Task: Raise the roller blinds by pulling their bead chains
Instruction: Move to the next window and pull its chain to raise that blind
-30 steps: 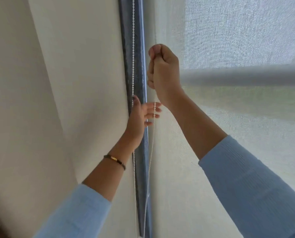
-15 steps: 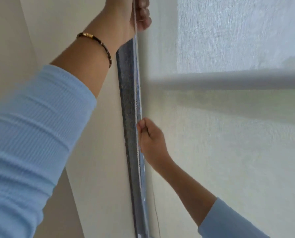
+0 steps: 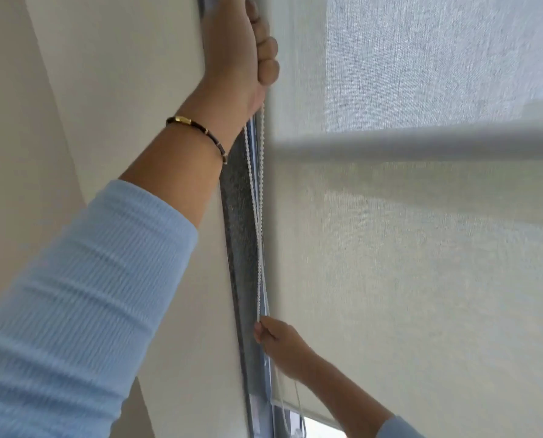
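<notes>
Bead chain: white, small round beads, two strands running close together down the dark grey window frame, just left of the roller blind. Blind is pale, loosely woven fabric, light showing through; its bottom edge sits low by the frame, w/ a bright strip of open window under it.

Left hand is high on the frame, fingers curled shut around the chain; a strand drops out of the fist. Dark bracelet w/ gold bead on that wrist, light blue sleeve below. Right hand is low beside the frame, thumb and fingers pinched on the chain, strands taut up from it; thin loose loop hangs below it over the blind.

Vs 0.5 s ago: right hand has dropped well down the frame, chain now stretched visibly between both hands; left hand still up top in about the same spot. Blind's bottom edge and gap now in view; they weren't before.

Hard to tell: left fingertips cut off by the top edge; which strand each hand holds unclear. A blurred grey bar crosses behind the blind.
</notes>
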The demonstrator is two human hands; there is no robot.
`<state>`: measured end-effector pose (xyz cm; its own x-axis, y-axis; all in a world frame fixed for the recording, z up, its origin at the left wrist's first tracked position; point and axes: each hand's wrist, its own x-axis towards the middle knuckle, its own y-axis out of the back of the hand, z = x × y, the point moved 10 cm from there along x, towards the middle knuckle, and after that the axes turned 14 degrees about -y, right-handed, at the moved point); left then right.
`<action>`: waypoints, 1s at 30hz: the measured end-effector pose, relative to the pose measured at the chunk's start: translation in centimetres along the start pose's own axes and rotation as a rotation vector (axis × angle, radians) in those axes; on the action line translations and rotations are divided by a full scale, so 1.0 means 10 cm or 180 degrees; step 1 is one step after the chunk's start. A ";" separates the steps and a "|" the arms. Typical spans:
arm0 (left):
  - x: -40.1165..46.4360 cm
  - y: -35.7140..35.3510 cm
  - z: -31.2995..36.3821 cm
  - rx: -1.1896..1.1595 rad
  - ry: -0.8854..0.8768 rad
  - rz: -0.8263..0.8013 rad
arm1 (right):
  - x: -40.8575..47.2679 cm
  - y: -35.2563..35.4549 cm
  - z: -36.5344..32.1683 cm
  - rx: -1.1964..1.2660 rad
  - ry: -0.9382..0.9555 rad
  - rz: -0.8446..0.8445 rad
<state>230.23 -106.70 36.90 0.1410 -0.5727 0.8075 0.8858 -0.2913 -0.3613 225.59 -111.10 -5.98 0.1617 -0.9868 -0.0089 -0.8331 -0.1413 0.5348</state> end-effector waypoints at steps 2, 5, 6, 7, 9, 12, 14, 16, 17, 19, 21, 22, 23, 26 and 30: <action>-0.14 -0.05 -0.07 -0.0149 0.0094 -0.0036 | 0.00 0.02 -0.06 0.0198 -0.0194 -0.0448; -0.29 -0.09 -0.19 -0.0312 0.0180 -0.0110 | -0.05 0.22 -0.37 0.0988 -0.0216 -0.0973; -0.34 -0.09 -0.23 -0.0329 0.0229 -0.0112 | -0.07 0.33 -0.53 0.1361 -0.0173 -0.1109; -0.39 -0.08 -0.28 -0.0348 0.0256 -0.0112 | -0.11 0.45 -0.71 0.1743 -0.0045 -0.1267; -0.51 -0.05 -0.36 -0.0349 0.0291 -0.0110 | -0.21 0.73 -1.15 0.2456 0.0368 -0.1600; -0.70 0.02 -0.49 -0.0330 0.0370 -0.0097 | -0.40 1.20 -1.77 0.3197 0.0876 -0.1889; -0.86 0.09 -0.61 -0.0373 0.0426 -0.0053 | -0.51 1.50 -2.11 0.3190 0.1189 -0.1670; -1.01 0.15 -0.72 -0.0452 0.0442 -0.0035 | -0.57 1.71 -2.39 0.2923 0.1388 -0.1358; -1.09 0.20 -0.77 -0.0462 0.0451 -0.0028 | -0.58 1.80 -2.48 0.2729 0.1426 -0.1152; -1.25 0.31 -0.90 -0.0389 0.0598 0.0022 | -0.55 1.96 -2.60 0.2452 0.1407 -0.0739; -1.39 0.41 -1.04 -0.0265 0.0792 0.0045 | -0.55 2.02 -2.70 0.2469 0.1370 -0.0606; -1.46 0.45 -1.09 -0.0222 0.0844 0.0045 | -0.54 2.03 -2.74 0.2513 0.1360 -0.0588; -1.52 0.48 -1.12 -0.0205 0.0869 0.0050 | -0.53 2.04 -2.79 0.2552 0.1347 -0.0546; -1.70 0.57 -1.24 -0.0192 0.0917 0.0080 | -0.51 2.08 -2.91 0.2721 0.1321 -0.0397; -2.00 0.73 -1.48 -0.0045 0.1148 0.0060 | -0.47 2.12 -3.02 0.2868 0.1249 -0.0361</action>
<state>227.28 -108.70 11.17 -0.0100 -0.8109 0.5851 0.8779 -0.2872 -0.3831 223.12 -107.04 30.98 0.2935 -0.8906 0.3475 -0.8667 -0.4013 -0.2962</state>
